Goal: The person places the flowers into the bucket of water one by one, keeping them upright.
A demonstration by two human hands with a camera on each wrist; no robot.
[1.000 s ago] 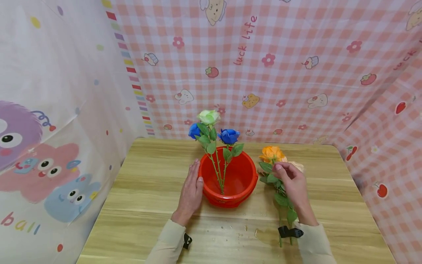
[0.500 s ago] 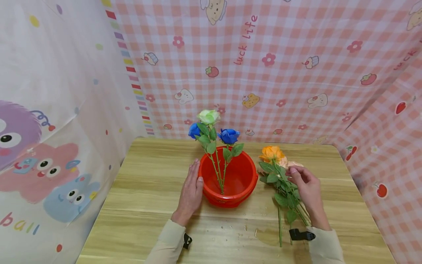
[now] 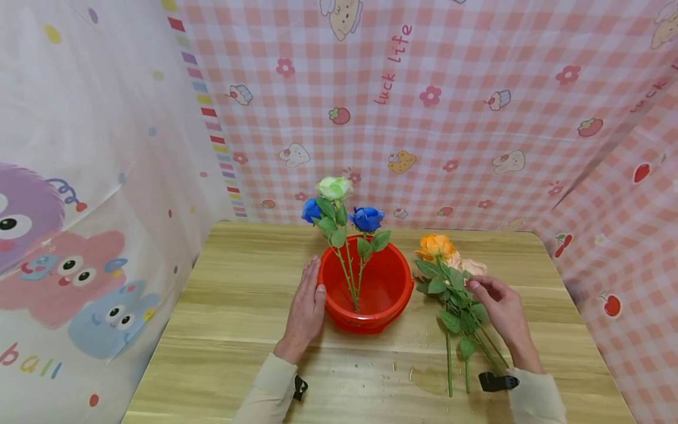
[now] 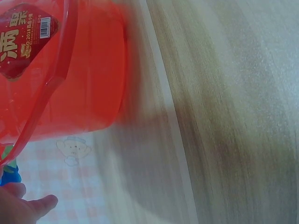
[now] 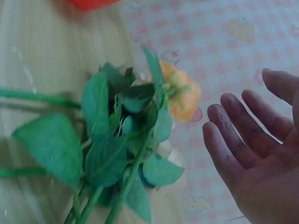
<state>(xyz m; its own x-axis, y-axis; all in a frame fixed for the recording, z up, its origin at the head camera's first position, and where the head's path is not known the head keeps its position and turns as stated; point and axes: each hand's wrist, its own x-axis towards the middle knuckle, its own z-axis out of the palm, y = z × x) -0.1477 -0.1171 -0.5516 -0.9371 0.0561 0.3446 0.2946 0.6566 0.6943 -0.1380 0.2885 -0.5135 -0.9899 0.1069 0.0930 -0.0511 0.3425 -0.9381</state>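
Observation:
A red bucket (image 3: 368, 323) stands mid-table, holding two blue roses (image 3: 367, 218) and one pale green rose (image 3: 335, 188) by their stems. My left hand (image 3: 305, 309) rests along the bucket's left side with straight fingers. To the right lies a loose bunch with an orange rose (image 3: 436, 246), pale peach roses (image 3: 473, 267) and green leaves (image 5: 106, 161). Beside that bunch is my right hand (image 3: 500, 309), its fingertips near the leaves in the head view. Its fingers are spread and loosely bent in the right wrist view, with nothing between them.
Water drops (image 3: 411, 374) dot the wooden table (image 3: 233, 282) in front of the bucket. A pink checked cloth (image 3: 445, 118) hangs behind the table, and a white printed cloth (image 3: 132, 176) hangs on the left. Cut stems (image 3: 449, 365) point toward the table's near edge.
My right hand has moved right and slightly toward me, from beside the orange rose to the right of the bunch. The left hand and bucket have stayed in place.

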